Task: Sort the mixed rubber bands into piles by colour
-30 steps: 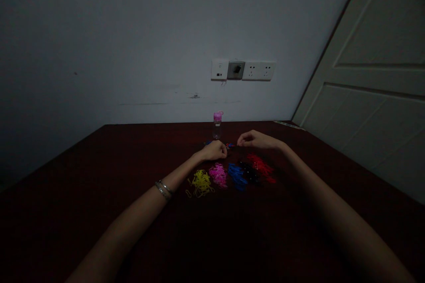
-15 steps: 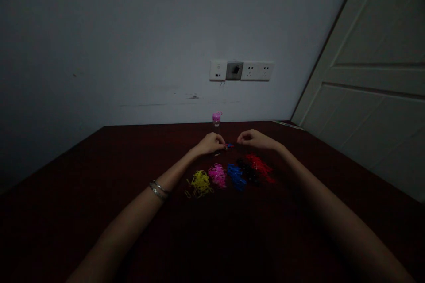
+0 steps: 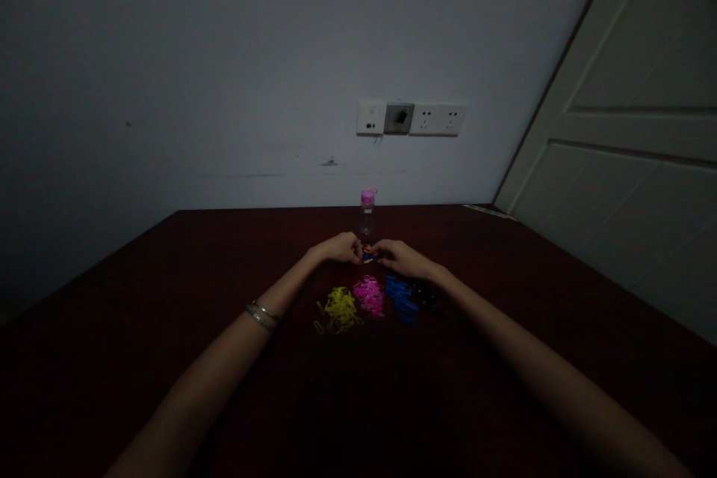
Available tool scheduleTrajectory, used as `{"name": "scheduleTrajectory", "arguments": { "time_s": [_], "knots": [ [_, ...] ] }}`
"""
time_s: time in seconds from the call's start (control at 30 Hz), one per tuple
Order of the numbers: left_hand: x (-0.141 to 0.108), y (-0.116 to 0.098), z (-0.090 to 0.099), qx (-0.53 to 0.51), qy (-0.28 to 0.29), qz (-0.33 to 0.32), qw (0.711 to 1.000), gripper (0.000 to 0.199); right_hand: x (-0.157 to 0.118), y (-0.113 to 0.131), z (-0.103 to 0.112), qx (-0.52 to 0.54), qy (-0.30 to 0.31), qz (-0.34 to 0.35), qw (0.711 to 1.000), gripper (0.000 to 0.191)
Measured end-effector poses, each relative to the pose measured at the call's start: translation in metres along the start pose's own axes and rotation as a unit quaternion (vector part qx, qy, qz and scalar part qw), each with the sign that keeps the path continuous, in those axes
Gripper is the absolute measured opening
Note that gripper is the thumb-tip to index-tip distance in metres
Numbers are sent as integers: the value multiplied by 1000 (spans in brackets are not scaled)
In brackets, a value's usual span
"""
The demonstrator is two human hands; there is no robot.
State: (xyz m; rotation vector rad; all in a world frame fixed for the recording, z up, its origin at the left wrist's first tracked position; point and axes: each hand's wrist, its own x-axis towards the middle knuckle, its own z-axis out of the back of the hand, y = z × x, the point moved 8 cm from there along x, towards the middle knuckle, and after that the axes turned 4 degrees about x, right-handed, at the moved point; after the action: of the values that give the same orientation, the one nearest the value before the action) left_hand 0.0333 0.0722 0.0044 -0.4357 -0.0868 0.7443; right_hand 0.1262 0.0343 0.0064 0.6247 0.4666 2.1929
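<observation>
Head view: bottle (image 3: 367,213) behind mixed pieces (image 3: 367,257); right forearm (image 3: 487,311) partly hides black pile (image 3: 424,294); fingers' (image 3: 385,246) grip unclear.

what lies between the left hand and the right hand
In the head view, a small cluster of multicoloured pieces lies between the left hand and the right hand.

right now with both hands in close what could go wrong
The pink-capped bottle stands just beyond the left hand and right hand, so a bump might tip it. The right forearm passes close to the black pile, which sits beside the blue pile; a sweep could mix them.
</observation>
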Motion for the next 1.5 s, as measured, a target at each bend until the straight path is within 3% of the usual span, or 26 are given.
{"name": "scheduleTrajectory", "arguments": {
  "time_s": [0.23,0.73,1.13,1.2,1.37,1.5],
  "knots": [
    [1,0,-4,-18,3,-8,1000,17,-1,3,-9,-44,-21,1,999,36],
    [-4,-8,8,-117,10,-38,992,16,-2,4,-12,-120,2,-22,993,16],
    [-6,-3,18,-151,7,-49,987,16,-4,-7,18,-108,-34,-30,993,19],
    [-8,-10,15,-152,29,-52,987,15,-4,-10,24,-105,-44,-27,993,19],
    [-13,-32,-12,-149,158,-64,974,17,-4,-11,33,-91,-53,-27,994,18],
    [-13,-31,-25,-140,205,-68,966,23,-3,-4,38,-70,-57,-17,996,16]
  ]
}}
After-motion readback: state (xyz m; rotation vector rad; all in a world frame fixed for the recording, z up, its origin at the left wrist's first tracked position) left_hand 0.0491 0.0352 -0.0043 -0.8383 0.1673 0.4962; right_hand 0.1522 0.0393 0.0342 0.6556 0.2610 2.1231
